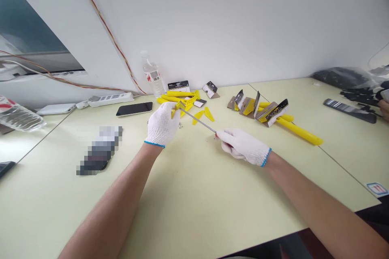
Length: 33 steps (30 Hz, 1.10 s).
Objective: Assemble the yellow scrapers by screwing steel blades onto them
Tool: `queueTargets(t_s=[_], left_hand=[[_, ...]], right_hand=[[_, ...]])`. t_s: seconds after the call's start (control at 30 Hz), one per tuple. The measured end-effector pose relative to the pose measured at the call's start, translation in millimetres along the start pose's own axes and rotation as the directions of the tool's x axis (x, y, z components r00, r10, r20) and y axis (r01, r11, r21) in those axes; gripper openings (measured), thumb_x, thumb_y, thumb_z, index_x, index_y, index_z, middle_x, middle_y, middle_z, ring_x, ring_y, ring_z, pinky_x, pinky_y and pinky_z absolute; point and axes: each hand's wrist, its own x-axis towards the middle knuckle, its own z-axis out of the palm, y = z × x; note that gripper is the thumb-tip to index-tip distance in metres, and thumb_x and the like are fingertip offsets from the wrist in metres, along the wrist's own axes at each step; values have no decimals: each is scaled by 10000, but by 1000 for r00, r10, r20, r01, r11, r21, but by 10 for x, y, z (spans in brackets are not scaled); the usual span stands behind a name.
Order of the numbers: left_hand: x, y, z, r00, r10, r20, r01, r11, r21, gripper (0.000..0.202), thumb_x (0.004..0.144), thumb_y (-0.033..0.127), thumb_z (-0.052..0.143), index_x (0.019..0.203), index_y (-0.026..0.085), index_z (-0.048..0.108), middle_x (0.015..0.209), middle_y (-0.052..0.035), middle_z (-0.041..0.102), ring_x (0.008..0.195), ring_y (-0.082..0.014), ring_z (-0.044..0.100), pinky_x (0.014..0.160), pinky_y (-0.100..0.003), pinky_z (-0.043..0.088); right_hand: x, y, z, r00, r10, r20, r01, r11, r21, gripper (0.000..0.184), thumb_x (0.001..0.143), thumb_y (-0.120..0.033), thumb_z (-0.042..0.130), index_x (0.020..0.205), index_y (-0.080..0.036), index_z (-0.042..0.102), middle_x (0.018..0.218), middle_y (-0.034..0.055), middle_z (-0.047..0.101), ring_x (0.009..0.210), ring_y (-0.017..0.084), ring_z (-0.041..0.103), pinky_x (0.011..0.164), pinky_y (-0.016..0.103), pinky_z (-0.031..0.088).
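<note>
My left hand (162, 125), in a white knit glove with a blue cuff, grips a small yellow plastic part (181, 106). My right hand (243, 145), gloved the same way, holds a screwdriver with a long thin steel shaft (197, 120), its handle mostly hidden in the glove. The shaft's tip meets the yellow part at my left hand. Several yellow plastic handles and pieces (178, 97) lie just beyond, with a few tiny screws (180, 125) near my left hand. Several yellow scrapers with black-and-silver card packaging (267, 110) stand further right.
A water bottle (152, 75), smartphone (134, 109), power strip (111, 99) and pixelated object (100, 151) sit on the pale table (194, 210). At far right lie black items in a plastic bag (340, 77), a dark bar (349, 110) and another person's hand (384, 109).
</note>
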Motion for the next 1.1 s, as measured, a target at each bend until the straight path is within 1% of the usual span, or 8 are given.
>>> queueTargets(t_s=[0.1,0.2,0.3,0.47,0.57,0.7,0.87,1.1], left_hand=[[8,-6,-12,1000,-10,10,10,999,-32,200,1022,309,594,1149,214,716,1209,-96,788,1020,-279,745,875,-386,534],[8,13,-43,999,-19,29,21,998,-64,190,1015,314,601,1137,216,708,1215,-93,794,1011,-275,747,860,-379,530],[4,37,-48,999,-28,46,31,997,-72,199,1016,317,600,1143,214,714,1207,-94,799,1008,-273,749,870,-383,533],[7,45,8,995,-72,71,77,994,-74,222,1005,332,604,1137,205,728,1144,-103,812,984,-273,756,870,-383,544],[12,43,4,995,-76,70,83,991,-100,221,996,343,608,1120,207,731,1100,-96,816,968,-276,758,868,-392,549],[23,51,-55,995,-85,50,92,983,-158,202,977,331,619,1088,206,732,1038,-91,818,939,-275,767,875,-406,561],[32,30,-51,997,-71,40,75,989,-129,202,991,332,597,1077,213,735,1041,-95,818,930,-286,762,858,-422,557],[27,-16,17,998,-48,46,52,993,-102,203,999,349,601,1085,217,728,1012,-78,815,920,-263,751,841,-379,533]], right_hand=[[3,-2,24,999,-9,-32,9,1000,-1,305,933,-530,766,885,-247,663,679,48,596,467,37,439,406,218,265],[68,40,65,939,-243,-244,201,962,-185,263,909,-454,791,815,-251,651,714,76,619,556,92,550,422,232,315],[110,63,79,893,-350,-284,262,915,-306,228,929,-439,750,802,-264,678,750,94,647,672,157,647,442,257,353],[13,-41,16,998,8,-59,-13,997,-80,390,988,-570,664,800,-229,643,672,68,601,503,63,500,430,237,254],[-43,-100,2,980,163,118,-171,984,59,420,1003,-616,631,861,-220,621,667,47,592,438,6,367,427,219,182],[8,-43,70,998,-29,-63,30,999,11,350,933,-515,755,819,-226,592,653,55,578,468,37,435,408,211,205],[70,29,131,891,-360,-276,320,930,-181,317,922,-471,751,731,-251,625,691,109,608,597,148,599,391,241,240],[-9,-13,15,997,-56,-47,51,992,-112,433,1002,-623,642,832,-225,659,686,70,641,462,34,484,433,221,276]])
